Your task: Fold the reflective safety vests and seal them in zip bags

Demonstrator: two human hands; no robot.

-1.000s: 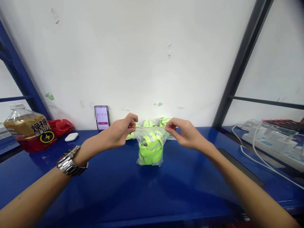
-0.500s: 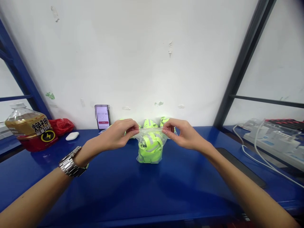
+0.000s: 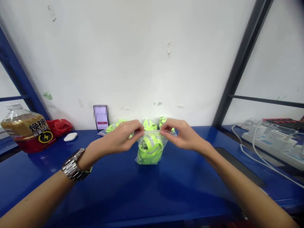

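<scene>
A clear plastic zip bag (image 3: 163, 142) stands upright on the blue table, its top edge stretched between my two hands. Inside it is a rolled fluorescent yellow-green strap or garment with silver reflective bands (image 3: 150, 153). My left hand (image 3: 128, 134), with a metal watch on the wrist, pinches the left part of the bag's top edge between thumb and fingers. On the other side, my right hand (image 3: 178, 133) pinches the right part of that edge. Behind the hands, several similar yellow-green bundles (image 3: 149, 124) sit near the wall, partly hidden.
A phone (image 3: 101, 117) leans against the wall, with a white earbud case (image 3: 70, 136) to its left. At the far left are a large drink bottle (image 3: 28, 126) and a red plastic bag (image 3: 59, 126). On the right lie a dark flat device (image 3: 239, 166), white cables and a power strip (image 3: 273, 139).
My left hand has slid a little to the right along the bag's top edge, closer to my right hand. The right hand has barely moved, and the view has shifted slightly.
</scene>
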